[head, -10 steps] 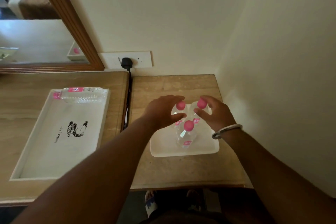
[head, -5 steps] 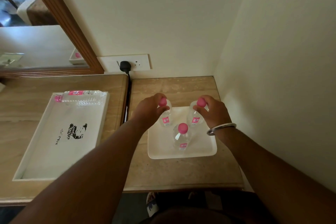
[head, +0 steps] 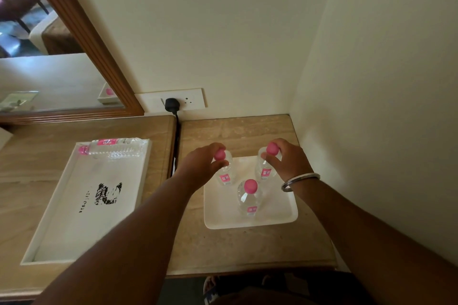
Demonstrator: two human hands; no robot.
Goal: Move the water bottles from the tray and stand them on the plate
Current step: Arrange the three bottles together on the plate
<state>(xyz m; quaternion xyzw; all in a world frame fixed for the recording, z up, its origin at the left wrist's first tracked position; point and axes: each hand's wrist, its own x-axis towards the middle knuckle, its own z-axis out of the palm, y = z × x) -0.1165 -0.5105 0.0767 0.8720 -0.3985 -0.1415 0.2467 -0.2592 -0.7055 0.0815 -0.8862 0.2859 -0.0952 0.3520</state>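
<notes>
Pinching pink caps, the left hand [head: 200, 166] and right hand [head: 288, 158] each hold an upright clear plastic bottle on the square white plate [head: 285, 215] at centre frame. Left of them, a ribbed bottle [head: 115, 147] lies flat in the rectangular white tray [head: 49, 230]; a third bottle [head: 249, 199] stands free on the plate.

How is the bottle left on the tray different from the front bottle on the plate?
The tray bottle lies on its side along the tray's far edge; the front bottle stands upright on the plate. Neither is touched by a hand. Both are clear with pink caps and labels.
</notes>
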